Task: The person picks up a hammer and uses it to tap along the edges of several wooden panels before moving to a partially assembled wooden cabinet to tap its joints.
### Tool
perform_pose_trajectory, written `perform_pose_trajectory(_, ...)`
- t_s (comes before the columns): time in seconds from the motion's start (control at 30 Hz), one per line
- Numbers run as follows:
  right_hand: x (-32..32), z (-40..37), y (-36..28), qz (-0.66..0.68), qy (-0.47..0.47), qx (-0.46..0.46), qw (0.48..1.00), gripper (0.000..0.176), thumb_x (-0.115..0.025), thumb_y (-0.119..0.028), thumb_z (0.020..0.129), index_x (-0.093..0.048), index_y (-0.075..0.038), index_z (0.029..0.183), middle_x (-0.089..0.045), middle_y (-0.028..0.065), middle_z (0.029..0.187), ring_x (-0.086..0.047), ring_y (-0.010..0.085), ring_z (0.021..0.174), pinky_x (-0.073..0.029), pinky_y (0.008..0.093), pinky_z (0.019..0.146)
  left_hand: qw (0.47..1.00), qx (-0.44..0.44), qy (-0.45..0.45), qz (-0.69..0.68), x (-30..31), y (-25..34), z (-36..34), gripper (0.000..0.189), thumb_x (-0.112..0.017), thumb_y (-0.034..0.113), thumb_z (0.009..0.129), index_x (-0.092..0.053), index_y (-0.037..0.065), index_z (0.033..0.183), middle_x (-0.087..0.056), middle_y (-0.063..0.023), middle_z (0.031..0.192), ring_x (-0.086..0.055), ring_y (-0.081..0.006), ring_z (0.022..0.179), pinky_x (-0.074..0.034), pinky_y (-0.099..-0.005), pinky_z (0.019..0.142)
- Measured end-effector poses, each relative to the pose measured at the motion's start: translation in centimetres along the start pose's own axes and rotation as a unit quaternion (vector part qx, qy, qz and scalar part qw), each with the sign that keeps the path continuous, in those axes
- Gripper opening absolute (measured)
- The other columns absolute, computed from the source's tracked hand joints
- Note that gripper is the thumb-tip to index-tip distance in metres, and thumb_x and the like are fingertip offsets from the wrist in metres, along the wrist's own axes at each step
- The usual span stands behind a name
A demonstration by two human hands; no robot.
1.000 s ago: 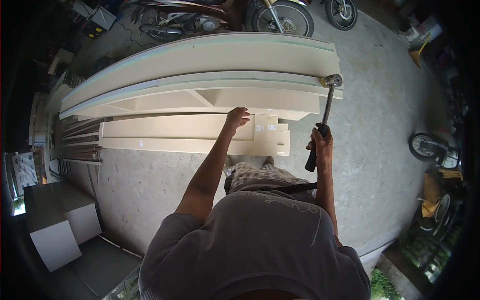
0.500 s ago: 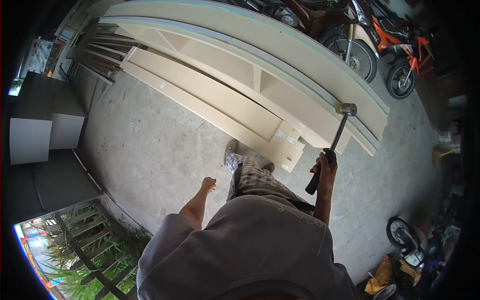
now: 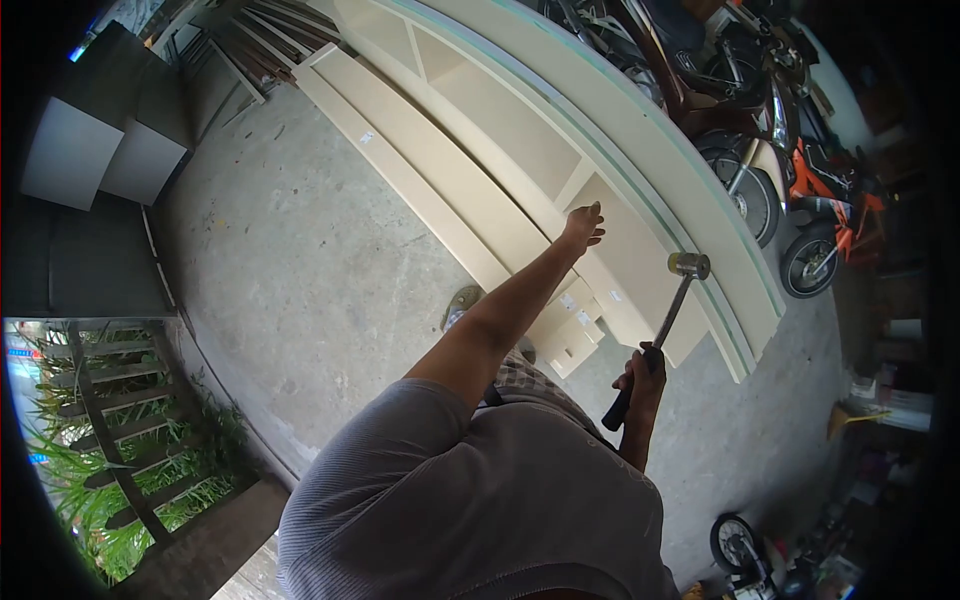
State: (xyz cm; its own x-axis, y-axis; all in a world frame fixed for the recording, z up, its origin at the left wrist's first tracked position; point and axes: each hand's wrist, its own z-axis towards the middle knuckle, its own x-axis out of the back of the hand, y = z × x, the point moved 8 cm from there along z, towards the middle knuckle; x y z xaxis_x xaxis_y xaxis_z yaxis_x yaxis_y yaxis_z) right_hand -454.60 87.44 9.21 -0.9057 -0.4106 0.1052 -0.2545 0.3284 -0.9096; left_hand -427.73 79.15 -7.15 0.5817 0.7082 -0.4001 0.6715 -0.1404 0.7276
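My right hand [image 3: 645, 375] is wrapped round the black grip of a mallet [image 3: 674, 309]. Its metal head, with a yellowish face, points up and away and overlaps the edge of the pale board structure in this view. My left hand [image 3: 583, 228] reaches forward with nothing in it, fingers loosely apart, over the cream-coloured shelf unit [image 3: 490, 105] close to one of its dividers. Alongside the unit, nearer my feet, lies a long cream panel [image 3: 415, 165] with small white labels. A wide board [image 3: 660, 125] with a greenish edge forms the far side.
Several motorbikes stand beyond the boards, one with an orange body [image 3: 812, 180]. Another wheel [image 3: 735, 543] shows at lower right. Dark cabinets [image 3: 85, 265] are at the left, above a slatted fence [image 3: 115, 440] with plants. Concrete floor [image 3: 300, 230] lies underfoot.
My left arm has swung up from beside my body and now stretches out over the shelf unit. My right hand keeps holding the mallet. The whole view has turned, bringing the boards steeper.
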Motion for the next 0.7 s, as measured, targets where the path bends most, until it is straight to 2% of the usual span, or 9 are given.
perform_pose_trajectory(0.07,0.2,-0.8,-0.1,0.01,0.006,-0.002,1.0,0.032,-0.051,-0.016,0.082,-0.042,0.0,0.109,-0.044,0.0017,0.062,-0.042,0.0089,0.042,-0.042,0.0248,0.041,0.998,0.035,0.016,-0.052,-4.0,1.9,-0.1,0.06,-0.04,0.048,0.087,-0.037,0.001,0.125,-0.047,-0.0165,0.12,-0.049,-0.0338,0.104,-0.041,-0.0432,0.085)
perform_pose_trajectory(0.17,1.7,-1.4,-0.1,0.006,0.031,0.011,0.999,0.03,-0.051,-0.016,0.082,-0.044,-0.001,0.108,-0.045,0.0017,0.062,-0.043,0.009,0.043,-0.042,0.0246,0.041,0.995,0.043,0.049,-0.075,-7.5,4.7,-2.6,0.064,-0.041,0.048,0.087,-0.035,-0.004,0.124,-0.043,-0.0193,0.123,-0.044,-0.0335,0.11,-0.038,-0.0428,0.091)
perform_pose_trajectory(0.27,3.2,-2.0,0.6,0.006,0.072,-0.004,0.997,0.029,-0.051,-0.017,0.082,-0.045,-0.002,0.107,-0.044,0.0017,0.062,-0.043,0.0091,0.043,-0.042,0.0249,0.041,0.994,0.006,0.077,-0.079,-8.9,4.2,-0.5,0.068,-0.043,0.047,0.086,-0.031,-0.009,0.123,-0.038,-0.023,0.126,-0.041,-0.033,0.115,-0.035,-0.0411,0.094)
perform_pose_trajectory(0.33,4.0,-2.3,0.6,0.005,0.085,0.012,0.996,0.029,-0.051,-0.016,0.082,-0.045,-0.002,0.107,-0.043,0.0014,0.062,-0.042,0.009,0.043,-0.041,0.0249,0.041,0.988,0.011,0.124,-0.091,-9.4,2.5,2.7,0.07,-0.045,0.046,0.086,-0.025,-0.011,0.121,-0.035,-0.0253,0.127,-0.039,-0.0331,0.117,-0.034,-0.0401,0.096)
perform_pose_trajectory(0.37,4.2,-2.3,0.5,0.004,0.081,0.016,0.997,0.029,-0.051,-0.016,0.082,-0.045,-0.002,0.107,-0.043,0.0014,0.062,-0.042,0.009,0.043,-0.041,0.0249,0.041,0.988,0.027,0.123,-0.085,-9.8,2.0,3.8,0.071,-0.046,0.046,0.085,-0.019,-0.007,0.124,-0.034,-0.0255,0.129,-0.037,-0.0342,0.118,-0.032,-0.0393,0.098)
perform_pose_trajectory(0.5,5.1,-2.5,0.4,0.003,0.102,0.018,0.995,0.028,-0.05,-0.014,0.082,-0.045,-0.002,0.106,-0.043,0.0014,0.062,-0.042,0.0088,0.042,-0.042,0.0248,0.041,0.977,0.069,0.144,-0.138,-9.7,5.4,-1.2,0.075,-0.048,0.048,0.083,-0.014,-0.003,0.127,-0.031,-0.0257,0.131,-0.033,-0.035,0.121,-0.03,-0.0401,0.1)
perform_pose_trajectory(0.6,5.0,-2.4,0.4,-0.002,0.096,0.018,0.995,0.027,-0.05,-0.016,0.083,-0.045,-0.003,0.106,-0.043,0.0011,0.062,-0.042,0.0092,0.043,-0.041,0.0249,0.042,0.977,0.069,0.139,-0.149,-10.2,5.8,-1.1,0.078,-0.049,0.049,0.082,-0.013,-0.004,0.126,-0.026,-0.0264,0.133,-0.029,-0.0341,0.124,-0.027,-0.041,0.101)
perform_pose_trajectory(0.63,4.9,-2.3,0.5,-0.004,0.093,0.019,0.995,0.027,-0.05,-0.015,0.083,-0.045,-0.003,0.106,-0.043,0.0012,0.062,-0.042,0.0093,0.043,-0.041,0.025,0.042,0.979,0.036,0.121,-0.163,-10.6,5.4,0.3,0.083,-0.05,0.049,0.081,-0.009,-0.006,0.128,-0.023,-0.0271,0.134,-0.026,-0.0337,0.125,-0.025,-0.0414,0.102)
perform_pose_trajectory(0.7,4.9,-2.2,0.8,-0.005,0.089,0.02,0.996,0.026,-0.05,-0.015,0.083,-0.045,-0.003,0.106,-0.043,0.0013,0.062,-0.042,0.0093,0.043,-0.041,0.0251,0.042,0.979,0.035,0.119,-0.162,-11.0,4.7,1.9,0.086,-0.05,0.05,0.081,-0.007,-0.007,0.129,-0.023,-0.0275,0.134,-0.026,-0.0339,0.125,-0.025,-0.0411,0.102)
